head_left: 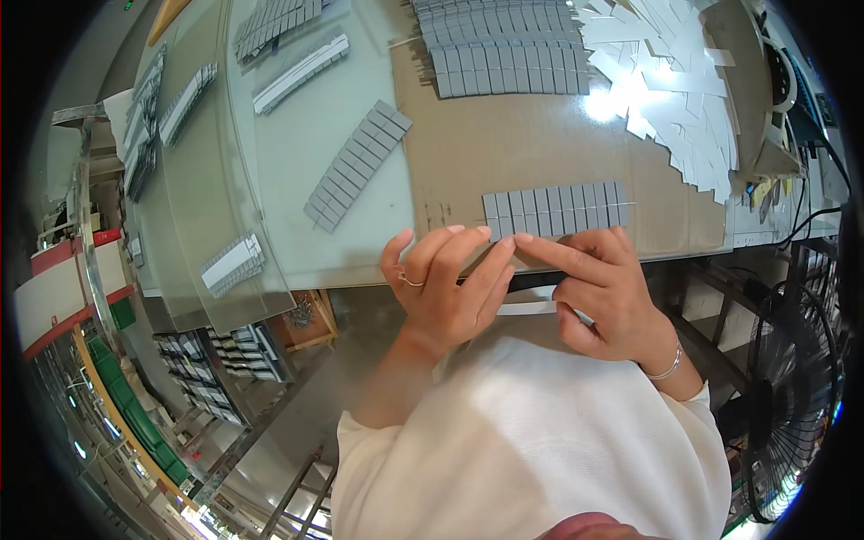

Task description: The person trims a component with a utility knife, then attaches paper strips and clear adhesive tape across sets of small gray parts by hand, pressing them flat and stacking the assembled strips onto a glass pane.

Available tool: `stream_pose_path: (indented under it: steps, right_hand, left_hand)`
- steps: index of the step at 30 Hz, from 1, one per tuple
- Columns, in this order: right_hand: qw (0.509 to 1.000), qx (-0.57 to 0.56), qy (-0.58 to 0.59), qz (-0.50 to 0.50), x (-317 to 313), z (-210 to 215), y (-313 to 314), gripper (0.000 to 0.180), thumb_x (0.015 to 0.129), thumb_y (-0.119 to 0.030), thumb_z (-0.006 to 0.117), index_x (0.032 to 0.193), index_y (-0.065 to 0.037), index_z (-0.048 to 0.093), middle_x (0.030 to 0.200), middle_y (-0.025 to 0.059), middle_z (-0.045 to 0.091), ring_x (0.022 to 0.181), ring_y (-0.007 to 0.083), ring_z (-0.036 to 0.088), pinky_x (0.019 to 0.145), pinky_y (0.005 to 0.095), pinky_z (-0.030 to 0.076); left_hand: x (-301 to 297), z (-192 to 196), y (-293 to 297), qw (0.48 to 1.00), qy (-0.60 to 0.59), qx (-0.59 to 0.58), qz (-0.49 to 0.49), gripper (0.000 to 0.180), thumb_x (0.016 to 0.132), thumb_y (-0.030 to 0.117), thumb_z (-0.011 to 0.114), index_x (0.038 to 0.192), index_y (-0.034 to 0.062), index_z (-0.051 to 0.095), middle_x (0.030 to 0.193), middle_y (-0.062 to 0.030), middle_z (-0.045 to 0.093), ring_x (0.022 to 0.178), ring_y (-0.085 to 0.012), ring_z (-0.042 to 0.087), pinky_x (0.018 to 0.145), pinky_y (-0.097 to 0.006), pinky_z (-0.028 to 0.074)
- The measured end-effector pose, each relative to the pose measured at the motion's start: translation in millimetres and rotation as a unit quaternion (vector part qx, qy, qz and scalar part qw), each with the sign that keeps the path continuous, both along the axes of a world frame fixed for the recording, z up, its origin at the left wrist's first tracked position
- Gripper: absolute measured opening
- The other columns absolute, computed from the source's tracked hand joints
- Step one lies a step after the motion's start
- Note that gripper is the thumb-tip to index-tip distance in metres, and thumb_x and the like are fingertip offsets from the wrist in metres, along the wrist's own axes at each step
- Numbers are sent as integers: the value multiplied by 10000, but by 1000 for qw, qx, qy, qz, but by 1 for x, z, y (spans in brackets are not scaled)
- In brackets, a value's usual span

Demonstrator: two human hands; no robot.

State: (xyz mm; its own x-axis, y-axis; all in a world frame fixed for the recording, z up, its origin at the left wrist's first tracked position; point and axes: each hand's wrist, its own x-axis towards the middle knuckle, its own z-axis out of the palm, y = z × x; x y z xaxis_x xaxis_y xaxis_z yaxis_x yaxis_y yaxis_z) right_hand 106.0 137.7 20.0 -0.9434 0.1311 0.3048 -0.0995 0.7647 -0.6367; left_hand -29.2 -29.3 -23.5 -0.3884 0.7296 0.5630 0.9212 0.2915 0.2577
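Observation:
A strip of grey rectangular pieces [556,209], joined side by side with thin wires poking out at its ends, lies on the brown board near the table's front edge. My left hand [439,286], with a ring on one finger, is at the strip's near left corner, fingers stretched out and apart. From the other side my right hand [608,295] points its index finger at that same corner; its other fingers are bent and the thumb stands apart. Both index fingertips nearly meet at the strip's near edge. Nothing shows in either hand.
More joined grey strips [508,70] lie in rows at the back. White strips [670,99] are heaped at the right. Another grey strip [358,166] rests slanted on the glass top, with smaller stacks [234,264] farther left. A black fan [792,387] stands at my right.

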Motion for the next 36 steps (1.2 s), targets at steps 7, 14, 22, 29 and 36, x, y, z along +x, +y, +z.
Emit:
stream_pose_path:
  steps: [7, 14, 22, 29, 36]
  right_hand:
    - [1000, -22, -4, -2, -2, 2, 2, 78, 548, -39, 606, 574, -26, 534, 1284, 79, 682, 796, 229, 556, 673, 350, 356]
    - [999, -33, -1, -12, -2, 1, 1, 76, 544, -22, 604, 583, -27, 538, 1254, 77, 697, 771, 226, 551, 658, 351, 353]
    - [995, -88, 52, 7, 27, -1, 16, 116, 554, 5, 575, 608, -24, 476, 1233, 156, 688, 869, 314, 580, 750, 375, 470]
    - [996, -72, 32, -38, 38, -4, 19, 80, 583, -13, 555, 625, -12, 487, 1270, 163, 669, 908, 324, 554, 798, 381, 475]
    - [997, -62, 3, -45, 35, -6, 15, 43, 585, -42, 550, 621, -31, 529, 1301, 116, 668, 936, 295, 562, 841, 364, 418]
  left_hand:
    - [-2, 2, 0, 1000, -13, 4, -12, 290, 739, 243, 773, 1029, 237, 763, 1092, 67, 623, 1050, -147, 543, 1077, -461, 279]
    - [-3, 3, 4, 1000, -14, 7, -25, 236, 745, 226, 754, 980, 206, 772, 1072, 48, 600, 1064, -191, 526, 1090, -441, 259]
    - [0, 6, 1, 999, -35, 20, -19, 272, 752, 202, 767, 1020, 229, 729, 1087, 54, 614, 1047, -170, 546, 1057, -445, 306]
    - [13, 11, 20, 997, -15, 40, -57, 283, 738, 144, 773, 1001, 232, 716, 1102, 38, 604, 1067, -186, 540, 1026, -452, 338]
    - [22, 4, 27, 999, -20, -26, -35, 304, 791, 212, 725, 1091, 260, 748, 1190, 33, 567, 1169, -203, 482, 1109, -472, 225]
